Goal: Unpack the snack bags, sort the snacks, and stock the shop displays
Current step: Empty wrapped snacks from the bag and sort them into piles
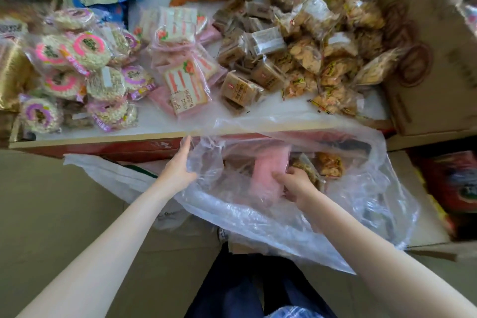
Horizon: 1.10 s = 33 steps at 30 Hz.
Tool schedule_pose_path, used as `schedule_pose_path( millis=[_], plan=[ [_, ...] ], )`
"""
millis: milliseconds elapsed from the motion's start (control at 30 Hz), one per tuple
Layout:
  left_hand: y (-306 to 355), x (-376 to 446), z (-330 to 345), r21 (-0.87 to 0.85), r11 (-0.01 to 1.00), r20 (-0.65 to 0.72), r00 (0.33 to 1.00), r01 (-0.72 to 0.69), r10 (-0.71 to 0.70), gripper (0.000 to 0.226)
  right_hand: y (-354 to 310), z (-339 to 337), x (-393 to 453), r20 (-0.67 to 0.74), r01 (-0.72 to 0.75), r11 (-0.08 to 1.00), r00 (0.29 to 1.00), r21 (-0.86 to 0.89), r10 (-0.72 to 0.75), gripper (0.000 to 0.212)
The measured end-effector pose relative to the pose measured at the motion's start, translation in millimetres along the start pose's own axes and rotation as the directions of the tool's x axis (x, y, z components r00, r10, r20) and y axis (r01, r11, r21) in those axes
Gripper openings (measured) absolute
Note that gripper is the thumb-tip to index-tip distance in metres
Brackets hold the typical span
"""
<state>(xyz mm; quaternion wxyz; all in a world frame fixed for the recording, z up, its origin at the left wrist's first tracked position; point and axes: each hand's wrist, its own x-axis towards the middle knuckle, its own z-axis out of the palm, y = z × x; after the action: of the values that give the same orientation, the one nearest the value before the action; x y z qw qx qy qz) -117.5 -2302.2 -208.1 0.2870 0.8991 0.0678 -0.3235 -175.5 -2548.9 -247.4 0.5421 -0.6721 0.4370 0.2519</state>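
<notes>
Two hands: both work at a clear plastic bag [296, 214] below the table [160, 121] edge.
Left hand [178, 170]: grips the bag's rim, fingers curled round the plastic, holding the mouth up.
Right hand [296, 183]: inside the bag, fingers curled on a pink packet [265, 175].
Bag contents: brown snack packs [330, 162] beside the pink packet.
Table: round rice cakes [85, 64] left, pink packets [185, 80] middle, brown square packs [245, 85] and biscuit bags [322, 59] right.
Cardboard box [433, 59]: at the table's right end.
</notes>
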Motion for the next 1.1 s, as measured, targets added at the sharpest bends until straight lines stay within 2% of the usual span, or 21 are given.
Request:
schedule_pose_path(
  millis=[100, 133, 200, 233, 333, 433, 500, 567, 600, 667, 700, 733, 767, 833, 867, 933, 1100],
  plan=[
    [5.8, -1.2, -1.5, -0.013, 1.0, 0.002, 1.0, -0.021, 0.021, 0.094, -10.5, -39.7, -13.7, -0.065, 0.101, 0.947, 0.99, -0.304, -0.126, 0.018],
    [8.3, -2.7, -2.5, -0.02, 0.999, 0.0, 0.999, -0.032, 0.032, 0.094, -18.3, -51.0, -20.2, -0.058, 0.129, 0.877, 0.983, -0.462, -0.175, 0.007],
    [13.6, -4.1, -5.1, -0.062, 0.996, -0.025, 0.998, -0.057, 0.056, 0.095, -36.3, -68.3, -33.3, 0.003, 0.167, 0.661, 0.97, -0.732, -0.242, 0.02],
    [16.2, -3.7, -7.3, -0.122, 0.99, -0.062, 0.996, -0.065, 0.057, 0.094, -46.8, -73.8, -40.0, 0.055, 0.192, 0.562, 0.966, -0.805, -0.251, 0.025],
    [25.3, -1.5, -20.1, -0.411, 0.908, -0.228, 0.973, -0.075, -0.023, 0.088, -90.1, -75.9, -70.8, 0.279, 0.347, 0.388, 0.935, -0.854, -0.221, 0.026],
    [31.5, -2.0, -36.6, -0.497, 0.864, -0.269, 0.961, -0.084, -0.061, 0.08, -141.1, -60.1, -105.2, 0.413, 0.516, 0.327, 0.846, -0.792, -0.336, 0.021],
    [30.1, -2.1, -46.1, -0.503, 0.86, -0.262, 0.963, -0.083, -0.061, 0.076, -172.0, -40.2, -113.0, 0.385, 0.61, 0.356, 0.755, -0.708, -0.531, 0.027],
    [24.7, -2.1, -53.4, -0.495, 0.866, -0.253, 0.965, -0.066, -0.071, 0.073, -197.9, -12.6, -103.4, 0.268, 0.704, 0.36, 0.613, -0.613, -0.743, 0.026],
    [21.1, -2.0, -54.9, -0.501, 0.863, -0.244, 0.967, -0.059, -0.076, 0.072, -208.9, 3.5, -94.6, 0.214, 0.748, 0.323, 0.523, -0.579, -0.825, 0.02],
    [13.8, -3.0, -55.6, -0.514, 0.856, -0.223, 0.972, -0.047, -0.08, 0.073, -224.8, 38.8, -73.2, 0.176, 0.793, 0.166, 0.324, -0.586, -0.929, 0.015],
    [10.8, -2.8, -55.5, -0.512, 0.858, -0.216, 0.972, -0.038, -0.086, 0.074, -228.6, 55.3, -60.7, 0.199, 0.779, 0.071, 0.246, -0.623, -0.949, 0.016],
    [8.7, -2.6, -55.1, -0.506, 0.862, -0.215, 0.973, -0.034, -0.088, 0.076, -229.8, 70.8, -46.4, 0.244, 0.752, -0.001, 0.213, -0.659, -0.946, 0.02],
    [6.2, -2.0, -54.6, -0.499, 0.866, -0.219, 0.972, -0.04, -0.081, 0.077, -228.5, 84.3, -33.4, 0.32, 0.706, -0.054, 0.25, -0.706, -0.914, 0.027],
    [2.3, -0.5, -54.7, -0.501, 0.863, -0.231, 0.971, -0.066, -0.059, 0.078, -218.5, 103.5, -11.3, 0.485, 0.612, -0.14, 0.445, -0.778, -0.753, 0.043],
    [0.6, 0.3, -55.1, -0.512, 0.856, -0.23, 0.971, -0.069, -0.06, 0.078, -213.9, 107.9, -4.4, 0.531, 0.593, -0.167, 0.516, -0.788, -0.673, 0.05],
    [-0.8, 0.8, -56.1, -0.524, 0.849, -0.23, 0.971, -0.068, -0.064, 0.077, -211.6, 108.6, -0.2, 0.551, 0.588, -0.184, 0.538, -0.787, -0.638, 0.057],
    [2.3, -3.6, -58.6, -0.499, 0.865, -0.223, 0.973, -0.061, -0.06, 0.074, -218.1, 88.6, -15.3, 0.545, 0.627, -0.159, 0.49, -0.762, -0.68, 0.059]
  ],
)
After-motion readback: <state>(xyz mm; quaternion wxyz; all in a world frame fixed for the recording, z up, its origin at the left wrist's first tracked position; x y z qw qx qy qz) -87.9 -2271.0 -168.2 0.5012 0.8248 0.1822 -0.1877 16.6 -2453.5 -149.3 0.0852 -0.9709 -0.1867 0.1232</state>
